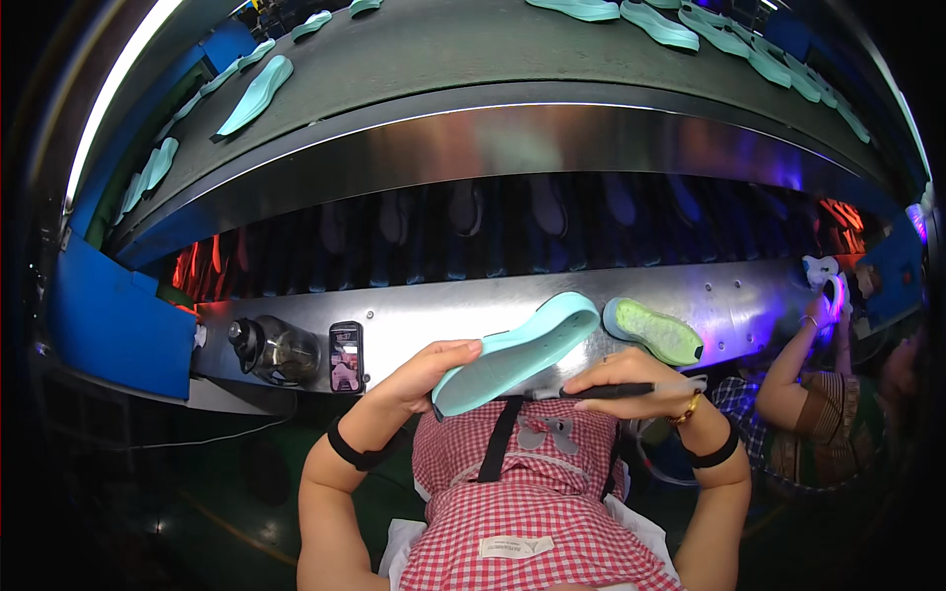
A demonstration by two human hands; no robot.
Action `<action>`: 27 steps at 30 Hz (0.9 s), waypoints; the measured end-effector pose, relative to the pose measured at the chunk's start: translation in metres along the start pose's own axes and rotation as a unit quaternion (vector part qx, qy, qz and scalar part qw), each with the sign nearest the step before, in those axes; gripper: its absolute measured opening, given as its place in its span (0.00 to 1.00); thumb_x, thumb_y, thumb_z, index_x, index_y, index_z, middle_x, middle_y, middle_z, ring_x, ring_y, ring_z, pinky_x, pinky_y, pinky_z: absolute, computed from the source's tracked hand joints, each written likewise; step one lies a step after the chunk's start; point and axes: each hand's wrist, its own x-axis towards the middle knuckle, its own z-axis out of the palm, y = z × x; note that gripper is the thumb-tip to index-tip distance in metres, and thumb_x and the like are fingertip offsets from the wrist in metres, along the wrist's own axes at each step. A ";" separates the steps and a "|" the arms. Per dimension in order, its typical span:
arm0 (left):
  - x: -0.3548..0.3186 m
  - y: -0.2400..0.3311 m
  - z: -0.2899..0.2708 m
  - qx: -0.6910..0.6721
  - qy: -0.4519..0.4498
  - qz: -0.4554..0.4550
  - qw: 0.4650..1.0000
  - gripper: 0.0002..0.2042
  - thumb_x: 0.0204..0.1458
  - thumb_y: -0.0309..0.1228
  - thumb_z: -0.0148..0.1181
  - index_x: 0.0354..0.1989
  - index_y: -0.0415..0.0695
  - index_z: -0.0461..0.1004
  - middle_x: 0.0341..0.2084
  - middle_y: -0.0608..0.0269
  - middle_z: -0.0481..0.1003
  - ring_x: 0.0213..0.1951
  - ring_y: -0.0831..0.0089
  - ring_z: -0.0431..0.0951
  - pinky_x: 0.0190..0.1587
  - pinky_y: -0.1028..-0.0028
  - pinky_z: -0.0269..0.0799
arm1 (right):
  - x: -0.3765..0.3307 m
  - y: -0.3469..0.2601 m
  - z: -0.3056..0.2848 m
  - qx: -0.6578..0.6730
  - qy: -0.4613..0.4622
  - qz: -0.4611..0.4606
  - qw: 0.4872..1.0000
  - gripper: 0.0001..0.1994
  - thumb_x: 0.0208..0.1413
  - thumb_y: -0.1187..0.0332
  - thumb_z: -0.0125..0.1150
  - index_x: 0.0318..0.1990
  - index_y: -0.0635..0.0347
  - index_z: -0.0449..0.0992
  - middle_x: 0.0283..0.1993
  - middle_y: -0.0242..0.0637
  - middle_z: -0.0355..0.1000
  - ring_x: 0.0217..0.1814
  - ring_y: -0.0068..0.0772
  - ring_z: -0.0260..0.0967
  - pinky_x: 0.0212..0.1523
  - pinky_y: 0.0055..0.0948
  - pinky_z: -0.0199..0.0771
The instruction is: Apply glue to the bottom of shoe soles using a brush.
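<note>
Both arms (333, 522) bent inward, left grip (426, 374) holding sole (520, 360).

worn on the head, left of a side-by-side fisheye pair, looking steeply down and forward over the red checked apron (463, 532) at the lower edge. close above the left hand (419, 372) and the right hand (641, 374), both near the middle; farther from the metal ledge (434, 315) just beyond and from the dark belt (424, 59) across the top. upright, unmirrored, wide enough to take in a co-worker's arm (786, 369) at far right, and bending the light tube (108, 98) at upper left.
</note>
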 end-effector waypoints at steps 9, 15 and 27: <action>0.014 -0.004 0.023 -0.058 -0.014 0.066 0.996 0.20 0.54 0.38 0.47 0.48 0.33 0.64 0.39 0.55 0.71 0.38 0.73 0.73 0.40 0.77 0.70 | 0.038 -0.010 0.036 0.341 0.163 0.234 0.896 0.08 0.51 0.72 0.55 0.34 0.68 0.74 0.29 0.37 0.73 0.29 0.21 0.71 0.31 0.19 0.72; 0.023 -0.011 0.017 0.016 0.011 0.116 0.993 0.19 0.54 0.38 0.46 0.48 0.34 0.65 0.38 0.59 0.71 0.37 0.76 0.72 0.39 0.79 0.68 | 0.049 -0.005 0.040 0.302 0.175 0.234 0.907 0.07 0.51 0.72 0.54 0.33 0.68 0.74 0.28 0.37 0.73 0.28 0.21 0.71 0.30 0.19 0.73; 0.032 -0.030 0.005 -0.076 -0.004 0.088 0.993 0.20 0.55 0.36 0.46 0.50 0.34 0.63 0.42 0.55 0.70 0.40 0.71 0.72 0.43 0.75 0.69 | 0.031 0.015 0.069 0.324 0.238 0.192 0.895 0.07 0.51 0.72 0.55 0.34 0.67 0.75 0.27 0.38 0.73 0.27 0.23 0.71 0.30 0.18 0.73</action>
